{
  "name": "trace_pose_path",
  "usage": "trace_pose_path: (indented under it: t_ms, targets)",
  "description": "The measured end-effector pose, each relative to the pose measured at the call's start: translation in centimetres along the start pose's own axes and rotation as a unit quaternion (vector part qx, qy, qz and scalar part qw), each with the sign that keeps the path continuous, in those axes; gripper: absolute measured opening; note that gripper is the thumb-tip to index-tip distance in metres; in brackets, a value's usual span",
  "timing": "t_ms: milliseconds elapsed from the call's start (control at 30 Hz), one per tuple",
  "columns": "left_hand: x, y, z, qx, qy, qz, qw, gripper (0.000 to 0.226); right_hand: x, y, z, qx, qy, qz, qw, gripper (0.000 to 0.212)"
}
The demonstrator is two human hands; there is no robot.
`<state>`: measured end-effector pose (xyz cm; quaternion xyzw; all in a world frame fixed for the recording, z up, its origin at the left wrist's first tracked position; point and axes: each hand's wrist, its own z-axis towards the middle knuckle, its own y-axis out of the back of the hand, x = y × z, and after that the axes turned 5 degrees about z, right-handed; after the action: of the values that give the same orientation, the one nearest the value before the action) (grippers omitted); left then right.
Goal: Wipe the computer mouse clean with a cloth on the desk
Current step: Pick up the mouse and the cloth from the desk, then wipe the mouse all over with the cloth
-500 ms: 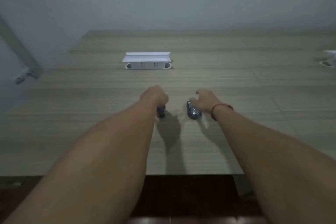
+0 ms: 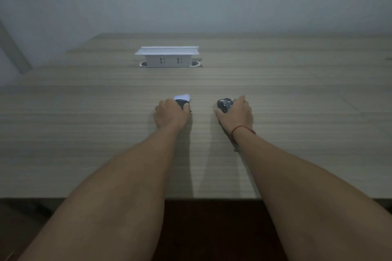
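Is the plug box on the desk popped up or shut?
Popped up: the socket box stands above the desk, outlets showing.

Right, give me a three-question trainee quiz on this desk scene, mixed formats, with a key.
1. True or false: the right hand rests on a dark computer mouse.
2. Multiple choice: the white power socket box on the desk stands A) beyond both hands, B) between the hands, C) at the near desk edge.
3. Fill in: the left hand is closed around a dark item with a ____ piece showing past its fingers.

Key
1. True.
2. A.
3. White; this white piece may be the cloth, though the dim picture leaves that unsure.
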<state>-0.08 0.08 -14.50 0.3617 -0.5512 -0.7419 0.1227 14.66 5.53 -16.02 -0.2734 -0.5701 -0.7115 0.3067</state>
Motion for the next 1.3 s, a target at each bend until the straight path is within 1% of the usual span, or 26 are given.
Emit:
trace_pose_path:
  t_ms: [100, 233, 300, 367, 500, 567, 667, 733, 800, 867, 967, 1100, 1200, 1300]
  targets:
    - [0.2, -0.3, -1.0, -0.025, 0.004, -0.006, 1.0, 0.047, -0.2, -0.3, -0.9, -0.012, 0.014, 0.02, 1.0, 0.062]
    - [1.4, 0.1, -4.2, -0.059, -0.004, 0.001, 0.998, 0.046, -0.5, 1.1, -4.1, 0.004, 0.039, 0.044, 0.998, 0.062]
    - [1.8, 0.6, -5.4, -0.056, 0.002, 0.007, 0.998, 0.047, -0.6, 1.9, -5.6, 0.026, 0.044, 0.056, 0.997, 0.063]
    - [2.0, 1.0, -6.2, -0.037, 0.007, 0.007, 0.999, 0.046, -0.9, 2.3, -6.8, 0.043, 0.051, 0.064, 0.996, 0.065]
    - [2.6, 1.7, -7.7, -0.027, -0.001, 0.007, 1.0, 0.045, -1.5, 3.2, -8.4, 0.059, 0.079, 0.073, 0.992, 0.065]
    - [2.9, 2.0, -8.2, -0.032, 0.003, -0.03, 0.999, 0.043, -1.7, 3.5, -8.9, 0.07, 0.085, 0.07, 0.991, 0.065]
    - [3.2, 2.5, -8.2, -0.062, 0.01, -0.144, 0.988, 0.035, -1.9, 3.7, -9.3, 0.084, 0.095, 0.057, 0.99, 0.067]
    - [3.3, 2.8, -8.5, -0.097, -0.01, -0.191, 0.977, 0.032, -2.0, 3.6, -9.4, 0.089, 0.101, 0.054, 0.989, 0.068]
    - [3.2, 3.3, -8.8, -0.133, -0.041, -0.217, 0.966, 0.031, -2.0, 3.7, -9.4, 0.095, 0.099, 0.063, 0.989, 0.07]
    - [2.8, 3.7, -8.9, -0.152, -0.083, -0.234, 0.957, 0.031, -1.9, 3.8, -9.4, 0.098, 0.092, 0.084, 0.987, 0.075]
    - [1.7, 4.3, -8.8, -0.149, -0.13, -0.27, 0.942, 0.032, -1.9, 3.9, -9.3, 0.104, 0.093, 0.096, 0.986, 0.075]
    - [0.1, 4.7, -8.8, -0.149, -0.163, -0.317, 0.922, 0.029, -1.9, 3.9, -9.1, 0.105, 0.097, 0.101, 0.985, 0.072]
    - [-0.7, 4.1, -8.9, -0.138, -0.187, -0.307, 0.923, 0.034, -2.0, 3.6, -8.9, 0.114, 0.103, 0.106, 0.982, 0.067]
    - [-0.6, 2.9, -8.7, -0.118, -0.193, -0.283, 0.932, 0.038, -2.0, 3.5, -9.0, 0.11, 0.105, 0.114, 0.982, 0.054]
